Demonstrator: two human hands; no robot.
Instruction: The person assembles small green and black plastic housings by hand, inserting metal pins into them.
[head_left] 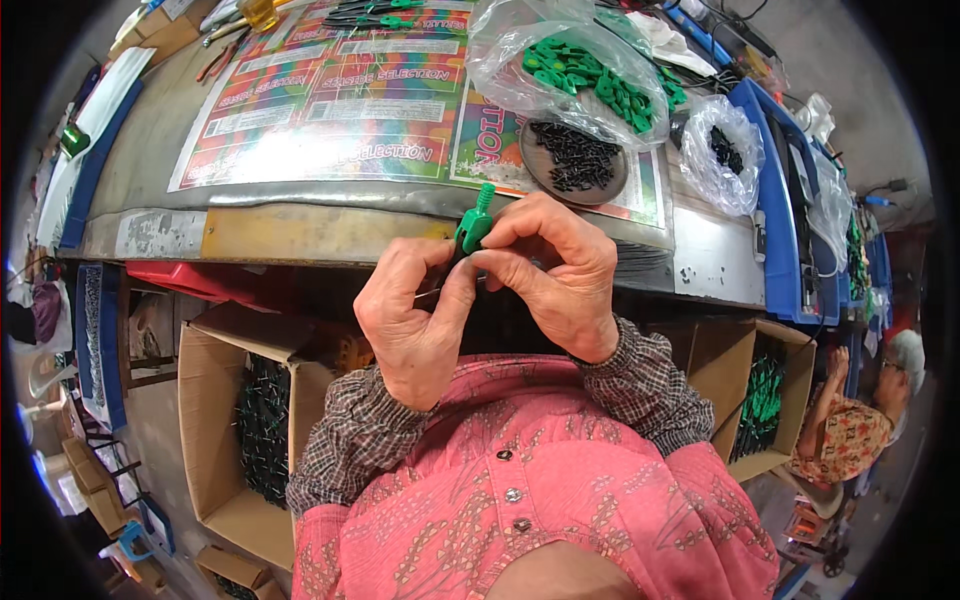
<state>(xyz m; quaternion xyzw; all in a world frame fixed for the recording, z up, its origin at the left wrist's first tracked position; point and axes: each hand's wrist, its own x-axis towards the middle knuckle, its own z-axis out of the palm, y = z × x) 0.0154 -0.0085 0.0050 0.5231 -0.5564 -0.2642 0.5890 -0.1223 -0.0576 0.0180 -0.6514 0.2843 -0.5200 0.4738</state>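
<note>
In front of me, near the table's front edge, a small green plastic piece [474, 228] with a forked body and a threaded stud points upward. My left hand [412, 315] is closed around its lower part, where a bit of black shows between thumb and fingers. A thin rod sticks out beside the left fingers. The fingertips of my right hand [562, 268] are pinched together against the piece's right side; whatever they hold is too small and hidden to name. Just beyond lies a round dish [612, 193] of small black parts.
A clear bag [500, 75] of green plastic pieces lies behind the dish, with another bag [745, 190] of black parts to its right. A blue bin [785, 250] stands at the right. Cardboard boxes [205, 420] flank me. Pliers [222, 58] lie far left; another person [850, 435] sits right.
</note>
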